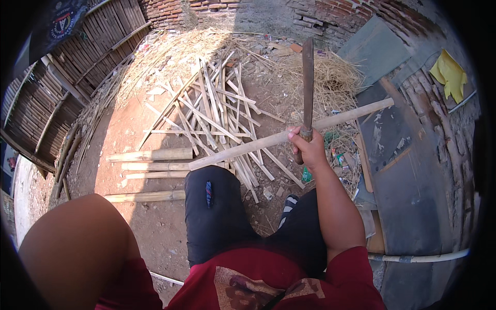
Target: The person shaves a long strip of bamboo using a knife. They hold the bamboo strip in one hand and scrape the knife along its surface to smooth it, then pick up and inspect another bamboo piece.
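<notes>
My right hand [309, 148] is closed round the wooden handle of a machete [308, 77], whose long dark blade points upward. A long pale bamboo strip [248, 149] runs slantwise past that hand. Its near left end is over my left knee, and its far end reaches up to the right. Whether my fingers also grip the strip, I cannot tell. At the lower left my bent left arm [77, 248] comes close to the camera, with its hand out of view.
Split bamboo strips [217, 111] lie in a loose heap on the dirt ahead. Several bamboo poles [150, 155] lie left of my knee. Straw [328, 75] is piled by the brick wall. Dark sheets [408, 196] lie at the right, and a woven bamboo fence [98, 51] stands left.
</notes>
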Demonstrator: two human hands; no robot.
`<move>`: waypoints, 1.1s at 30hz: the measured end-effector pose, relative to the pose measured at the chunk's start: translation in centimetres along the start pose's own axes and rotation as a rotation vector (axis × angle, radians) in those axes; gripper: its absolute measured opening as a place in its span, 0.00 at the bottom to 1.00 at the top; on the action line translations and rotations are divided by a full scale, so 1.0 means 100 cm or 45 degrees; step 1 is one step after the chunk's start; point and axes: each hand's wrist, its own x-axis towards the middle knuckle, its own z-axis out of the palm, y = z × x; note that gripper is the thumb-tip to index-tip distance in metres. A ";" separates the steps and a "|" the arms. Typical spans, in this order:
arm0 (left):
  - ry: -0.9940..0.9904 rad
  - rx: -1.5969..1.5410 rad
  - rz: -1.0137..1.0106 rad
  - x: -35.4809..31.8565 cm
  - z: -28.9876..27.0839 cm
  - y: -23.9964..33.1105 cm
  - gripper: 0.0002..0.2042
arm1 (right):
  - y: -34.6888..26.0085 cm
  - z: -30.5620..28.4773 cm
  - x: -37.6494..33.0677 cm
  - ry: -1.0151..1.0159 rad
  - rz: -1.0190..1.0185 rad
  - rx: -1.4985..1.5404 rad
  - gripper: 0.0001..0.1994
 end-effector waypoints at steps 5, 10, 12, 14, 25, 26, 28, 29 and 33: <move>-0.004 0.063 -0.002 -0.015 0.009 0.016 0.38 | -0.006 -0.003 -0.005 -0.010 -0.064 -0.012 0.08; -0.032 0.072 -0.053 -0.014 0.009 0.020 0.37 | -0.011 0.005 -0.012 -0.034 -0.052 -0.040 0.08; -0.040 0.071 -0.077 -0.012 0.006 0.020 0.36 | -0.011 0.004 -0.013 -0.051 -0.049 -0.043 0.08; -0.037 0.067 -0.100 -0.012 0.004 0.016 0.36 | -0.004 0.006 -0.010 -0.079 -0.078 -0.026 0.08; -0.035 0.077 -0.101 -0.020 0.006 0.013 0.33 | -0.011 0.019 -0.013 -0.119 -0.059 -0.091 0.08; -0.038 0.084 -0.097 -0.019 0.005 0.013 0.33 | -0.011 0.021 -0.014 -0.122 -0.062 -0.102 0.08; -0.027 0.090 -0.082 -0.019 0.006 0.010 0.32 | -0.016 0.023 -0.015 -0.154 -0.058 -0.057 0.08; -0.028 0.087 -0.078 -0.019 0.006 0.011 0.32 | -0.018 0.024 -0.016 -0.169 -0.056 -0.034 0.08; -0.030 0.125 -0.062 -0.020 0.006 0.009 0.31 | -0.016 0.026 -0.016 -0.214 -0.080 -0.061 0.08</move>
